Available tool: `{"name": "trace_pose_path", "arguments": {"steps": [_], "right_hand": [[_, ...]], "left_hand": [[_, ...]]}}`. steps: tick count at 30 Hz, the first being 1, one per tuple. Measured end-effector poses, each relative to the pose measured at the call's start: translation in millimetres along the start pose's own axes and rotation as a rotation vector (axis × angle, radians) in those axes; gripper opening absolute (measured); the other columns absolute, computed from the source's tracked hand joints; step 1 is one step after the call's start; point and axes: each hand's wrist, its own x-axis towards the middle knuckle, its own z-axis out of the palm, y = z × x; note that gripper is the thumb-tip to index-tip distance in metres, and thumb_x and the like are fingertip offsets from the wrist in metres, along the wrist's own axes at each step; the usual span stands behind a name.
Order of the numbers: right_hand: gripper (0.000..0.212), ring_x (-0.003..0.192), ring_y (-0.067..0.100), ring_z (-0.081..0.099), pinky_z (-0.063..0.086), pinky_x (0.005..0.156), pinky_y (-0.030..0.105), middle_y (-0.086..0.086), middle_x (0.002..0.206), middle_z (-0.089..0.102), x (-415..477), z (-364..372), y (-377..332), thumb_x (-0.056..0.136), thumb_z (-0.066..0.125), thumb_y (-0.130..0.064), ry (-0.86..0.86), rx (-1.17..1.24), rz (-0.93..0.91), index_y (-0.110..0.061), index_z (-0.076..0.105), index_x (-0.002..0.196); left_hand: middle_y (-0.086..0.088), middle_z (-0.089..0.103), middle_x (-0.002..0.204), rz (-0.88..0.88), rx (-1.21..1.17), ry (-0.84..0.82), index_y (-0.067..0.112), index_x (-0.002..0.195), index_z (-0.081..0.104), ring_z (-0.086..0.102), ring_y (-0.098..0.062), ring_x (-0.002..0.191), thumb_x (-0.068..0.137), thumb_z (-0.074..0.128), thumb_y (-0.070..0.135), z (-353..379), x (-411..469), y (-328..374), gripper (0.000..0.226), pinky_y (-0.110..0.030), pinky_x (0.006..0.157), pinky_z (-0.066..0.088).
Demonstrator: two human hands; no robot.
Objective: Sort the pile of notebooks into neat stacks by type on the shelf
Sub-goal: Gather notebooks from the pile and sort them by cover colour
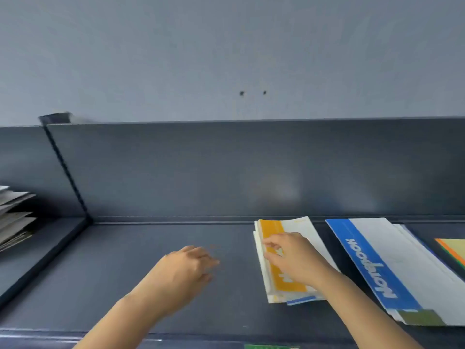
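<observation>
Your right hand (292, 258) pinches the left edge of the yellow notebook stack (273, 227) while your left hand (186, 268) hovers nearby, fingers relaxed.

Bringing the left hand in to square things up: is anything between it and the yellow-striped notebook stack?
Nothing visible. Only bare shelf lies between the left hand and the yellow-striped notebook stack; the right hand holds that stack at its left edge.

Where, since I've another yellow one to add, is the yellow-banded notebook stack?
Head view, right of centre on the shelf: the yellow-banded notebook stack lies under the right hand, with the blue-banded stack just to its right.
</observation>
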Motion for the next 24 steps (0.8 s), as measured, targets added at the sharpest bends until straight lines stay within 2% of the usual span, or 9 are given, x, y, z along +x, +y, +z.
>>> {"name": "trace_pose_path", "arguments": {"steps": [2,5,8,9,11,13,16,21,24], "right_hand": [[0.034,0.113,0.007,0.054,0.044,0.097,0.024,-0.011,0.123,0.061,15,31,-61,0.093,0.054,-0.032,-0.051,0.022,-0.096,-0.027,0.058,0.127],[0.034,0.117,0.003,0.051,0.043,0.099,0.027,-0.016,0.125,0.058,31,79,-145,0.093,0.052,-0.033,-0.135,0.032,-0.231,-0.03,0.057,0.126],[0.033,0.122,0.002,0.046,0.039,0.103,0.025,-0.017,0.128,0.056,40,123,-216,0.095,0.051,-0.031,-0.211,0.063,-0.323,-0.028,0.057,0.127],[0.033,0.122,0.002,0.047,0.038,0.104,0.025,-0.016,0.129,0.056,43,136,-236,0.095,0.051,-0.03,-0.233,0.082,-0.343,-0.027,0.057,0.127],[0.032,0.12,0.001,0.048,0.037,0.103,0.019,-0.014,0.129,0.055,49,156,-272,0.096,0.051,-0.028,-0.261,0.117,-0.377,-0.025,0.057,0.127],[0.032,0.118,0.001,0.05,0.035,0.099,0.014,-0.012,0.129,0.056,57,172,-303,0.096,0.051,-0.027,-0.276,0.137,-0.407,-0.024,0.057,0.127],[0.034,0.122,0.005,0.048,0.034,0.099,0.015,-0.009,0.132,0.054,74,192,-341,0.095,0.052,-0.027,-0.279,0.14,-0.46,-0.022,0.055,0.129],[0.048,0.134,0.009,0.033,0.028,0.107,0.022,-0.01,0.145,0.038,113,216,-393,0.095,0.053,-0.032,-0.27,0.114,-0.543,-0.024,0.041,0.14],[0.058,0.137,0.008,0.028,0.027,0.11,0.026,-0.012,0.149,0.031,145,223,-425,0.093,0.055,-0.036,-0.203,0.082,-0.623,-0.025,0.032,0.145]], "left_hand": [[0.023,0.062,0.085,-0.072,-0.001,0.013,0.04,0.088,0.062,0.063,-0.001,0.074,0.079,0.04,0.044,-8,-60,-50,0.024,-0.016,0.049,0.049],[0.027,0.062,0.081,-0.169,0.059,0.03,0.041,0.083,0.066,0.062,0.005,0.069,0.073,0.044,0.047,-21,-141,-110,0.025,-0.009,0.047,0.046],[0.025,0.066,0.082,-0.334,0.036,0.016,0.039,0.086,0.072,0.064,0.004,0.07,0.069,0.06,0.045,-38,-215,-155,0.022,-0.009,0.051,0.048],[0.024,0.067,0.086,-0.397,0.027,0.02,0.037,0.091,0.072,0.066,0.002,0.074,0.069,0.065,0.043,-40,-236,-168,0.024,-0.01,0.055,0.05],[0.018,0.069,0.1,-0.506,-0.003,0.023,0.032,0.106,0.071,0.067,-0.006,0.091,0.081,0.065,0.038,-44,-273,-190,0.027,-0.017,0.071,0.054],[0.014,0.066,0.117,-0.584,-0.037,0.041,0.03,0.119,0.066,0.063,-0.011,0.108,0.09,0.06,0.038,-46,-298,-205,0.031,-0.027,0.087,0.055],[0.015,0.055,0.132,-0.665,-0.059,0.022,0.035,0.135,0.053,0.05,-0.008,0.124,0.096,0.05,0.041,-47,-322,-226,0.039,-0.026,0.1,0.047],[0.018,0.049,0.138,-0.774,-0.065,0.001,0.037,0.14,0.045,0.045,-0.004,0.128,0.098,0.047,0.042,-41,-342,-272,0.042,-0.023,0.103,0.044],[0.016,0.048,0.141,-0.811,-0.02,-0.042,0.035,0.142,0.043,0.043,-0.006,0.131,0.099,0.046,0.04,-46,-344,-306,0.043,-0.024,0.106,0.042]]}}
